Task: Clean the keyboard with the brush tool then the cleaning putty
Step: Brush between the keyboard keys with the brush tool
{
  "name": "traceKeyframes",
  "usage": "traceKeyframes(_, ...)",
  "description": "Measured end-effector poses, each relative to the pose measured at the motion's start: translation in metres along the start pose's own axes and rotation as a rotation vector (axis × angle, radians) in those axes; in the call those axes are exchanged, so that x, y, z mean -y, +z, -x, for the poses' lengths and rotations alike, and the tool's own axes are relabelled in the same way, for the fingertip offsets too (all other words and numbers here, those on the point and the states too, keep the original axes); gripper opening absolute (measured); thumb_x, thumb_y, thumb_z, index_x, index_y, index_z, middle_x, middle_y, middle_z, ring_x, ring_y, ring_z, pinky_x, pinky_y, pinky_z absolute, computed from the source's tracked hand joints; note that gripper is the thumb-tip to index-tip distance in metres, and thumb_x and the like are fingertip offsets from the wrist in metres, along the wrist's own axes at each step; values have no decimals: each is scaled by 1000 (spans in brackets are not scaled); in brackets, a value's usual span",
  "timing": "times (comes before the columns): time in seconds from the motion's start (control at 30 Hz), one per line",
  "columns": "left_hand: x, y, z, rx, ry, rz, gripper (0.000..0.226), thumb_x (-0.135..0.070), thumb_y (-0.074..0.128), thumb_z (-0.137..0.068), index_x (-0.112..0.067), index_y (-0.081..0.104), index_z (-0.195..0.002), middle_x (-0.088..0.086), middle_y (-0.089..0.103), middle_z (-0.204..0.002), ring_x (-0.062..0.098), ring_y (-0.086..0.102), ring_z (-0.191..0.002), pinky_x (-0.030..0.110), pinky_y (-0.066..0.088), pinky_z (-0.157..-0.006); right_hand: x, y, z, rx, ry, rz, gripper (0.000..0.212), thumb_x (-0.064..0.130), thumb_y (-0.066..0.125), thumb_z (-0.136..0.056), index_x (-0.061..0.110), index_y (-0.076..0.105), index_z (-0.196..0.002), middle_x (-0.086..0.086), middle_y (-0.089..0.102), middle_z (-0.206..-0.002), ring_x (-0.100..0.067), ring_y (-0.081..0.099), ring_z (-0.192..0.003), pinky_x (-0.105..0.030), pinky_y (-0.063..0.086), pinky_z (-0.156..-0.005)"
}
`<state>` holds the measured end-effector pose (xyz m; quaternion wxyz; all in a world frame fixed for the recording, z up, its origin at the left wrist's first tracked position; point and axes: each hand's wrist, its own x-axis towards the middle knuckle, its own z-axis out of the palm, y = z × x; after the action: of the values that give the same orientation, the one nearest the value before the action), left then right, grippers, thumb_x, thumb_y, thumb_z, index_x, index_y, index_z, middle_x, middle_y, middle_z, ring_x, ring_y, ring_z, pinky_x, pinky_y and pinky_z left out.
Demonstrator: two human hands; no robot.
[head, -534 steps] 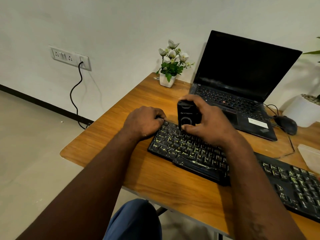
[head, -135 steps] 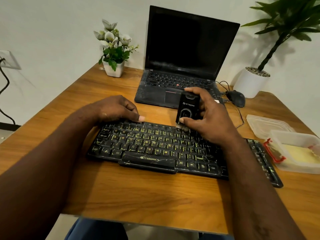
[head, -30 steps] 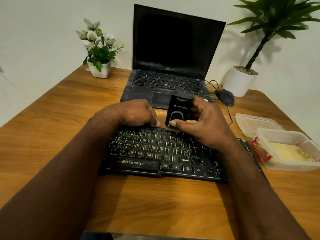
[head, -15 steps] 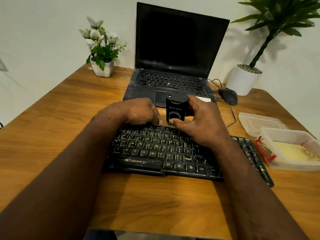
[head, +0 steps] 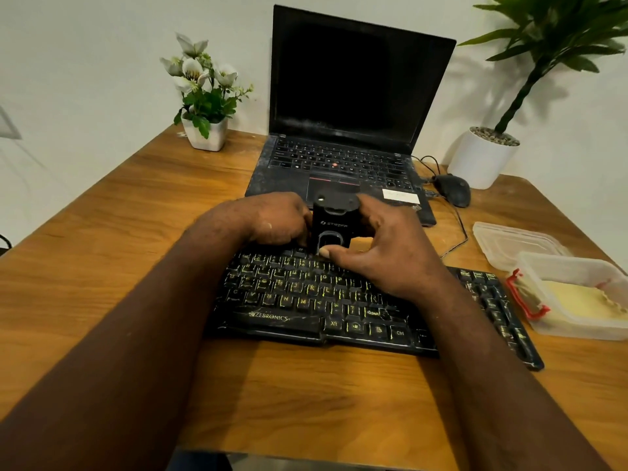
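Note:
A black keyboard [head: 306,300] with yellow legends lies across the wooden desk [head: 119,215]. My right hand [head: 384,253] grips the black brush tool [head: 333,222] upright, its lower end on the keyboard's top key row. My left hand [head: 272,219] rests curled on the keyboard's far edge, touching the tool's left side; it holds nothing that I can see. Yellow cleaning putty [head: 577,302] sits in an open clear plastic box [head: 571,329] at the right, beside the keyboard's right end. The brush bristles are hidden behind my thumb.
An open black laptop [head: 343,113] stands behind the keyboard, with a black mouse [head: 453,190] and cable to its right. The box's clear lid [head: 509,241] lies behind the box. A small flower pot [head: 205,134] and a large white plant pot [head: 482,158] stand at the back.
The brush tool stays on the top row and has shifted slightly. My left hand has closed in against the tool. The view has moved a little.

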<state>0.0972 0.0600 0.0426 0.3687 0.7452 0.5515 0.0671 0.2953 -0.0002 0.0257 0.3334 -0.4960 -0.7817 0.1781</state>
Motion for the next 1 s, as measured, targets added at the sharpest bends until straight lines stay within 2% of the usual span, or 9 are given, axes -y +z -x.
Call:
traceKeyframes(0.17, 1, -2, 2, 33, 26, 23, 18, -15, 63, -100, -17, 75, -86, -6, 67, -70, 1, 54, -49, 24, 43, -55, 0, -1, -5, -111, 24, 106, 65, 29, 87, -79, 23, 59, -138, 11, 71, -123, -1, 64, -111, -9, 47, -90)
traceKeyframes(0.3, 3, -3, 0, -15, 35, -110, 32, -1, 52, -100, -23, 63, -79, 0, 66, -81, 18, 60, -71, 31, 51, -68, 7, 8, -2, -14, -78, 47, 64, 26, 88, -79, 22, 60, -136, 13, 71, -118, 1, 65, -110, -16, 52, -97)
traceKeyframes(0.4, 4, -5, 1, 13, 27, -71, 30, -7, 56, -102, -20, 66, -77, -8, 64, -65, 7, 51, -54, 23, 43, -53, 4, 3, -5, -33, -50, 121, 66, 28, 88, -78, 23, 60, -137, 15, 70, -117, 2, 64, -108, -17, 52, -97)
traceKeyframes(0.5, 5, -7, 3, 42, 32, -31, 33, -13, 59, -102, -23, 73, -74, -11, 64, -60, 8, 48, -55, 25, 40, -54, 5, 0, -2, -43, -47, 81, 65, 29, 88, -78, 24, 60, -137, 22, 66, -115, 10, 61, -106, -6, 45, -93)
traceKeyframes(0.6, 5, -8, 0, -17, 13, -100, 31, -4, 53, -102, -18, 62, -77, 0, 62, -74, 13, 50, -63, 27, 41, -57, 8, 8, -1, 22, -106, 70, 64, 30, 88, -79, 25, 60, -136, 15, 72, -116, 2, 66, -108, -20, 54, -96)
traceKeyframes(0.67, 6, -9, 0, 9, 16, -32, 30, -5, 56, -101, -19, 66, -76, -2, 64, -67, 10, 51, -57, 25, 40, -53, 6, 2, -2, 25, -76, 97, 64, 30, 88, -78, 26, 60, -136, 13, 72, -118, -2, 67, -109, -27, 57, -97)
traceKeyframes(0.8, 8, -8, 1, 94, 47, 41, 36, -13, 64, -100, -30, 79, -72, -12, 69, -63, 5, 51, -53, 25, 42, -53, -2, -14, 1, -8, -20, 112, 66, 31, 88, -76, 27, 60, -135, 20, 67, -117, -1, 65, -112, -29, 56, -99)
traceKeyframes(0.87, 9, -8, -1, 71, 39, 22, 36, -12, 63, -99, -27, 77, -70, -9, 67, -62, 9, 51, -54, 27, 42, -54, 3, -6, 1, -8, -53, 81, 65, 32, 88, -76, 26, 61, -135, 17, 69, -117, -1, 66, -111, -28, 56, -99)
traceKeyframes(1.0, 13, -10, -4, 7, 52, -33, 19, -7, 61, -99, -15, 67, -83, 1, 68, -75, 14, 57, -60, 30, 44, -59, 11, 9, -2, 39, -114, 92, 64, 29, 88, -79, 23, 60, -137, 10, 73, -119, -4, 67, -111, -32, 56, -99)
